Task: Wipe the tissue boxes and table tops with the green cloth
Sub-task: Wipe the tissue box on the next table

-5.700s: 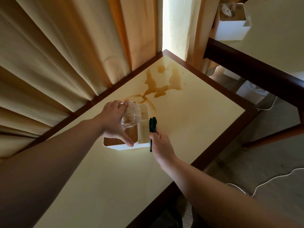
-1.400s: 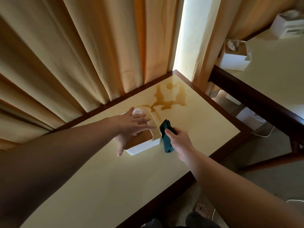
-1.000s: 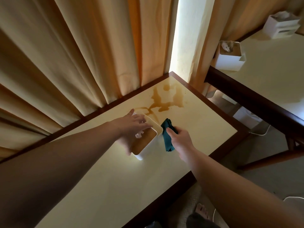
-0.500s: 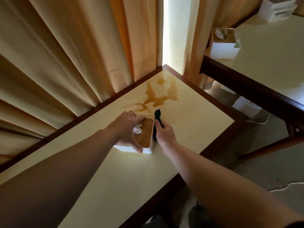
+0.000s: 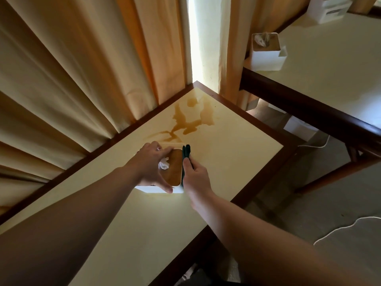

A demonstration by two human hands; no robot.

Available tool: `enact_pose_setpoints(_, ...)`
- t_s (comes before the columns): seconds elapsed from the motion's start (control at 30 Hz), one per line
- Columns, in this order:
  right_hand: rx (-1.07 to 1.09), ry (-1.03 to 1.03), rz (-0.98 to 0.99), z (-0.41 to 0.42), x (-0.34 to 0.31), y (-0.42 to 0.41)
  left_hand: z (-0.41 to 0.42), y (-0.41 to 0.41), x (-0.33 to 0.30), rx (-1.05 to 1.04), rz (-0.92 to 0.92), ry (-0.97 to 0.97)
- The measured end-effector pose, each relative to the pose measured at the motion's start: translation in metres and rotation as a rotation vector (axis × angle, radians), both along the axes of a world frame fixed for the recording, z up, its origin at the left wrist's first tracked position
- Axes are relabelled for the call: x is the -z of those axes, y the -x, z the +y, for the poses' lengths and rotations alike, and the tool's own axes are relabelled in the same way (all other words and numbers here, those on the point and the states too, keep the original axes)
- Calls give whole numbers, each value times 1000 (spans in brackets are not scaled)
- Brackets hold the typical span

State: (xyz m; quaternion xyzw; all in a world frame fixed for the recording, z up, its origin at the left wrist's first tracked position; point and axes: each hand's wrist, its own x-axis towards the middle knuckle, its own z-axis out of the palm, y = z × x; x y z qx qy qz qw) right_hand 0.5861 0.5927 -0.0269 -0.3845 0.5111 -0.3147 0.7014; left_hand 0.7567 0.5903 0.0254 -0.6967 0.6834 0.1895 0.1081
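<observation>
On the pale yellow table top with a dark wooden rim (image 5: 237, 153) stands a white rectangular tissue box with a brown wooden lid (image 5: 174, 169), a crumpled white tissue (image 5: 164, 164) poking out of its slot; the left hand (image 5: 151, 166) grips this box from above, fingers spread over its far edge and thumb curled down round the near white wall; the right hand (image 5: 195, 175) holds the folded dark green cloth (image 5: 186, 152) flat against the box's right side, thumb on top by the lid's edge, the cloth sticking out past the fingertips toward the far end of the box; just beyond the box a brown, glossy spill stain (image 5: 191, 118) spreads toward the table's far corner, near the long beige pleated curtains (image 5: 82, 69); well apart, on a second pale yellow table with a dark frame (image 5: 329, 75) to the right, stands another white tissue box with a brown top (image 5: 268, 51), a tissue showing at its opening; farther back on that same table sits a white box-shaped object (image 5: 329, 7), partly cut off by the edge; a thin white cable (image 5: 338, 230) lies on the grey floor below
</observation>
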Motion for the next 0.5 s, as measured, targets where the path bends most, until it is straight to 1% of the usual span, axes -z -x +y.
enact_pose_setpoints(0.1, 23, -54, 45, -27, -8, -11, -1, 0, 0, -16, 14, -13)
enact_pose_setpoints(0.23, -13, -120, 87, -41, 7, -15, 0, -1, 2, -18, 16, -4)
enact_pose_setpoints(0.4, -22, -149, 67, -5, 26, -3, 1, -3, 5, -16, -1, 0)
enact_pose_setpoints(0.5, -11, -164, 3, 23, 24, 4, 2, -3, 5, -18, -15, 3)
